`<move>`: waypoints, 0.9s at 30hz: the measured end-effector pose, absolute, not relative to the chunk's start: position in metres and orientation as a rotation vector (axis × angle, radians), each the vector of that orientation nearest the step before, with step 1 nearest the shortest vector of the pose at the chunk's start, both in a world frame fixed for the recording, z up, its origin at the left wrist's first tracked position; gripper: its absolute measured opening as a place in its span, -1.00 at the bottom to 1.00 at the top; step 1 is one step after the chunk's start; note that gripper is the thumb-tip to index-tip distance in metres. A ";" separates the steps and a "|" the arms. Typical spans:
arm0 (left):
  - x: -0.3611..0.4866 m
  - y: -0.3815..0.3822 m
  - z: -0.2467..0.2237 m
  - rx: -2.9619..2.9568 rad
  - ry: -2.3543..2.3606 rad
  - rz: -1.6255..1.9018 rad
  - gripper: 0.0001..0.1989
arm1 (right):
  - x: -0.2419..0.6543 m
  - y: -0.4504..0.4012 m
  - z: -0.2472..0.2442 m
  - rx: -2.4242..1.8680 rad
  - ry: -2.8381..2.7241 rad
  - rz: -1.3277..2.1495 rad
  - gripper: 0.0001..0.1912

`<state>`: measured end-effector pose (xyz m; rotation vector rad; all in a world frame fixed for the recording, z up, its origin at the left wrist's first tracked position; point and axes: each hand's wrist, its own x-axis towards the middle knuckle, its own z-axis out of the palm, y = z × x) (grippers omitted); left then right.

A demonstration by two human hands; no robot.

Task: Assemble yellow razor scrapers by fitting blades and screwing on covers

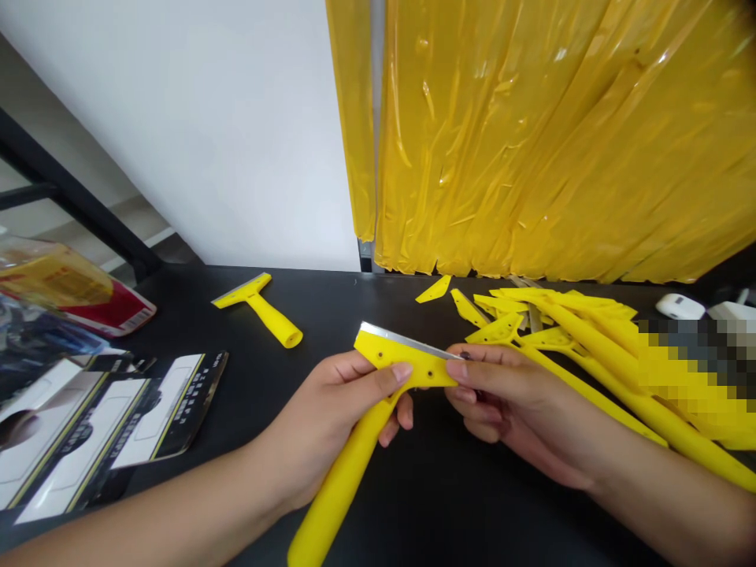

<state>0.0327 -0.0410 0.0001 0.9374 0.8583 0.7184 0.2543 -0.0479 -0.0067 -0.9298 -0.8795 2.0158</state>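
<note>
the left hand (322, 425) closes around a yellow scraper (348, 472) just below its head, the steel blade (407, 339) bare along the far edge; the right hand (513, 402) pinches the head's end. open black table (437, 504) lies below; the printed cards (112, 417) at left are unreadable.

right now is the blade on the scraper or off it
On: the metal blade runs along the top edge of the yellow scraper head, held by the left hand and right hand.
</note>
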 end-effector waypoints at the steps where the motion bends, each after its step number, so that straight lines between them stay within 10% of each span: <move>1: 0.033 -0.040 0.000 0.936 0.861 0.720 -0.69 | 0.254 -0.048 -0.007 -0.936 -0.877 2.020 -0.73; 27: 0.034 -0.038 -0.002 0.761 0.805 0.679 -0.72 | 0.245 -0.052 -0.016 -1.301 -1.075 1.630 -0.63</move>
